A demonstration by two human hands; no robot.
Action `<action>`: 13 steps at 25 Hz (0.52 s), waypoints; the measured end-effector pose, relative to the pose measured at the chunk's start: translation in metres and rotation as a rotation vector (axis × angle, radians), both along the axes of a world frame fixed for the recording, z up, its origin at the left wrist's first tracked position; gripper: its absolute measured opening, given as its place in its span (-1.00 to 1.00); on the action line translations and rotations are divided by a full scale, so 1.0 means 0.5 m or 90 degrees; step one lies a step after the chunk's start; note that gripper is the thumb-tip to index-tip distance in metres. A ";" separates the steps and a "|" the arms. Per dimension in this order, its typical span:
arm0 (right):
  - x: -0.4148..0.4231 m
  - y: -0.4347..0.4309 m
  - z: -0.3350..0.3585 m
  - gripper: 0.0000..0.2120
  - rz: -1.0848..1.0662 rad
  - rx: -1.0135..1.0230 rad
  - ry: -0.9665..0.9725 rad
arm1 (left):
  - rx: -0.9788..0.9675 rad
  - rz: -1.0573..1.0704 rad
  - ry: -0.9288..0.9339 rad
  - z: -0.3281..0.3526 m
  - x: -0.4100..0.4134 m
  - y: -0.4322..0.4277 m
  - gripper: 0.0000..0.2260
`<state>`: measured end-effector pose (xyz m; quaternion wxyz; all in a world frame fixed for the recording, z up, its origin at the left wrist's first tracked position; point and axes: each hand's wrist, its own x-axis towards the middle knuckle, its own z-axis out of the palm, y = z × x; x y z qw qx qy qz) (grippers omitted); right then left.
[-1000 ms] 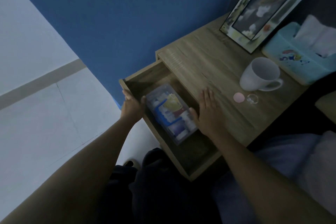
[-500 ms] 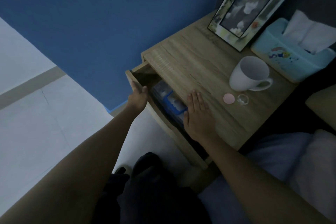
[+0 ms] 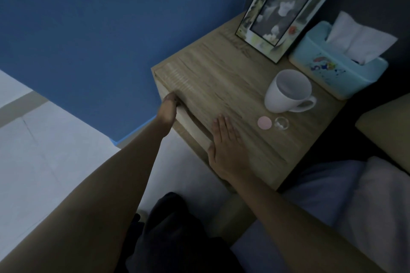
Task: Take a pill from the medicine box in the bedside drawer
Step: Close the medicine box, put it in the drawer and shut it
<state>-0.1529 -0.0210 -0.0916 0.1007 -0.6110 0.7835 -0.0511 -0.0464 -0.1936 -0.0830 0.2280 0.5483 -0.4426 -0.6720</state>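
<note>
The wooden bedside table point(image 3: 221, 80) has its drawer point(image 3: 190, 122) pushed in, so only the drawer front shows below the top. My left hand point(image 3: 168, 108) presses flat against the drawer front near its left end, fingers at the upper edge. Palm down, my right hand point(image 3: 226, 146) lies on the table top at the front edge, fingers spread, holding nothing. The medicine box is hidden inside the drawer. On the top, right of that hand, lie a small pink round lid point(image 3: 264, 122) and a small clear cup point(image 3: 281, 123) with something white in it.
A white mug point(image 3: 288, 91), a framed picture point(image 3: 286, 11) and a light blue tissue box point(image 3: 337, 68) stand on the table top. Blue wall behind, pale floor to the left, bed and pillow at right, dark clothing on my lap below.
The drawer has gone from wide open to closed, pushed in by my left hand. The medicine box has disappeared inside. My right hand has stayed flat on the table top.
</note>
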 end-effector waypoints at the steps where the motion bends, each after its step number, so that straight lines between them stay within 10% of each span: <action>1: 0.001 0.000 0.000 -0.38 -0.002 -0.002 0.004 | 0.005 0.005 0.014 0.001 -0.008 -0.001 -0.61; 13: 0.009 -0.006 0.025 -0.41 0.000 0.047 -0.050 | -0.142 -0.213 -0.239 0.085 0.056 0.086 -0.47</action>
